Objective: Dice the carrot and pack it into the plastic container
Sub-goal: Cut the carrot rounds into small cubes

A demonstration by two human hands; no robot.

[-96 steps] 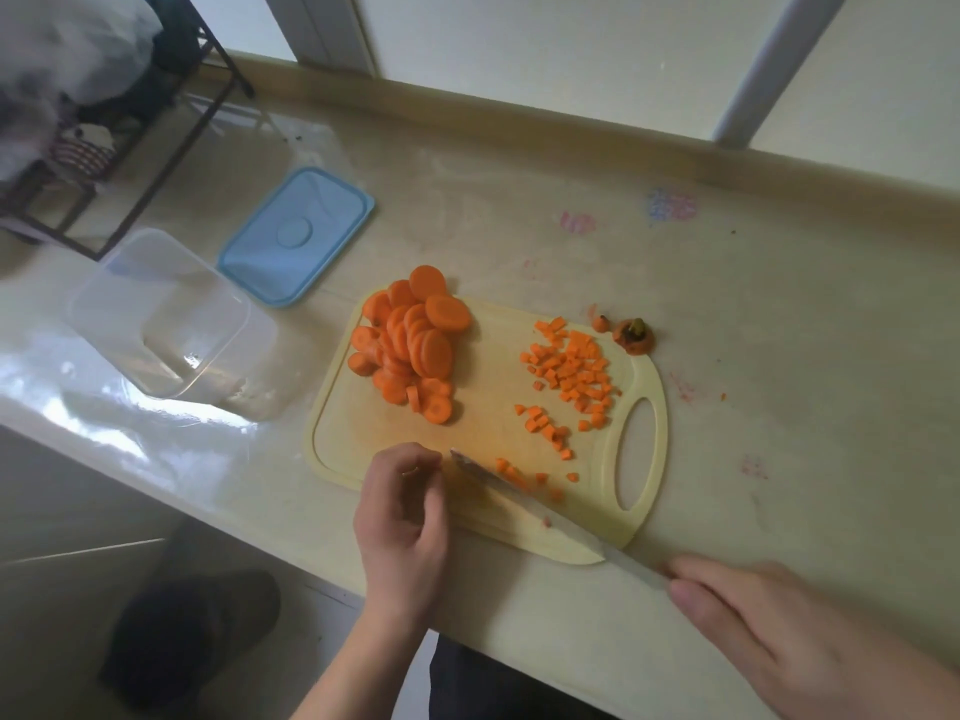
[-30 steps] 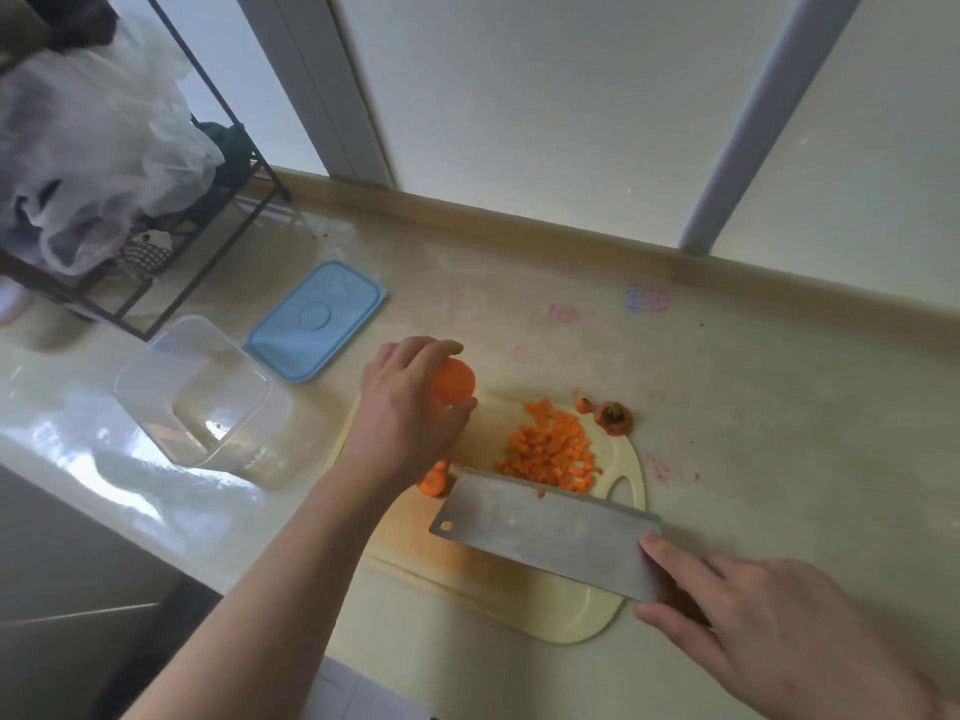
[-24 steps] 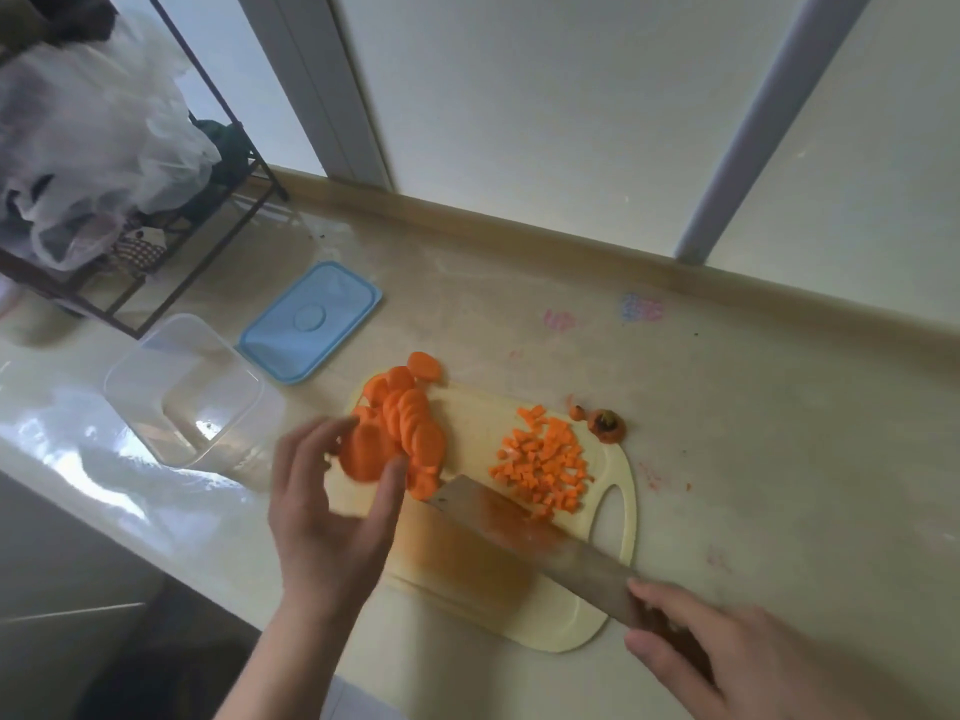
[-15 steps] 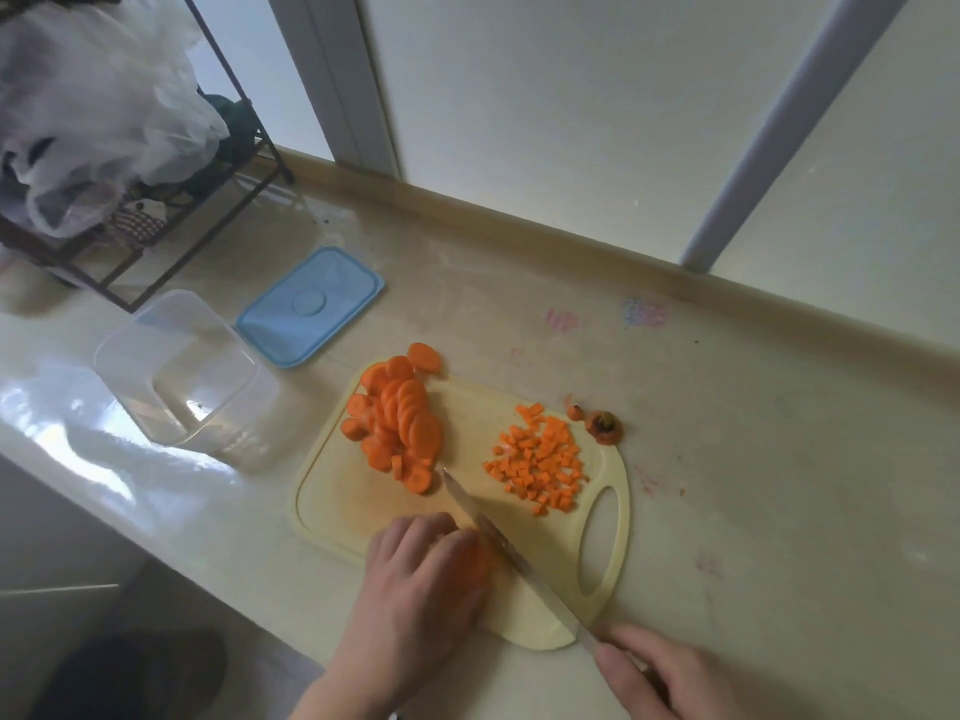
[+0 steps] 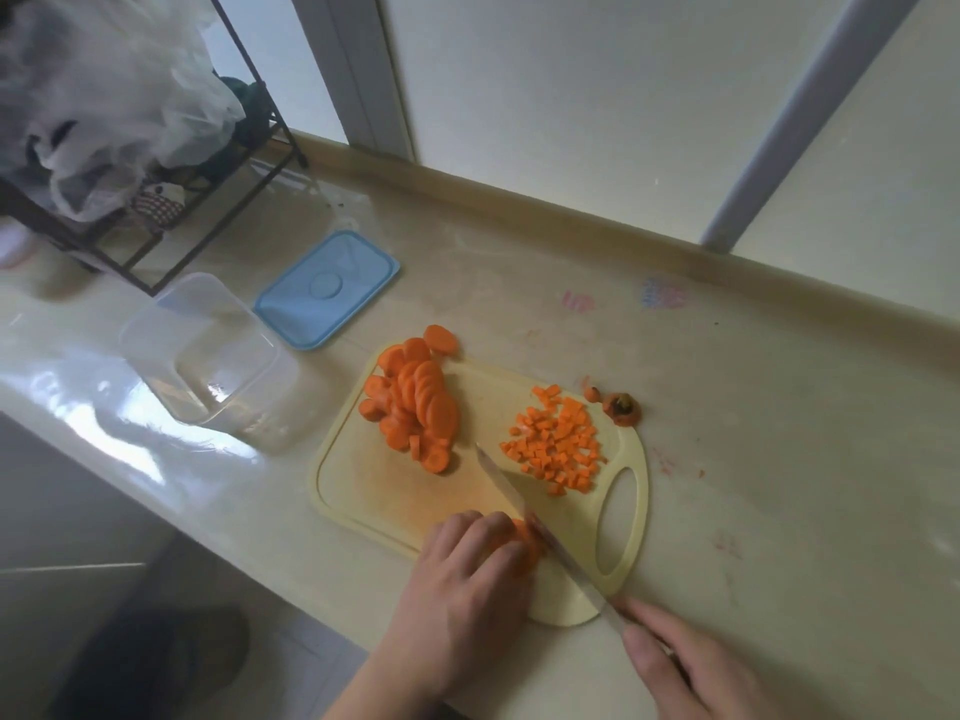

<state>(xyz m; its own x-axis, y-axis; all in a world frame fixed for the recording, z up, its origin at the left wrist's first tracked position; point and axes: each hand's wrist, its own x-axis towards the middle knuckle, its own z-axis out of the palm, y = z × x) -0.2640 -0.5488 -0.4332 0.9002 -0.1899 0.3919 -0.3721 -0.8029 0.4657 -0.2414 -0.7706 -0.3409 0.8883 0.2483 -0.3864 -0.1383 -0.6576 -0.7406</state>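
Observation:
A yellow cutting board (image 5: 374, 485) lies on the counter. A pile of round carrot slices (image 5: 415, 402) sits on its far left part, and a heap of diced carrot (image 5: 558, 449) on its far right. At the board's near edge my left hand (image 5: 467, 589) holds down a few carrot slices (image 5: 524, 543) with curled fingers. My right hand (image 5: 696, 672) grips the handle of a cleaver (image 5: 519, 506), whose blade stands edge-down right beside those slices. The clear plastic container (image 5: 208, 356) stands open to the left of the board.
The blue lid (image 5: 327, 288) lies behind the container. A carrot top (image 5: 621, 407) and a small scrap lie off the board's far right corner. A black wire rack (image 5: 171, 200) with plastic bags stands at the far left. The counter's front edge runs just below the board.
My left hand took slices from the pile and brought them down to the board's near edge. The cleaver turned from flat to edge-down and now stands against those slices.

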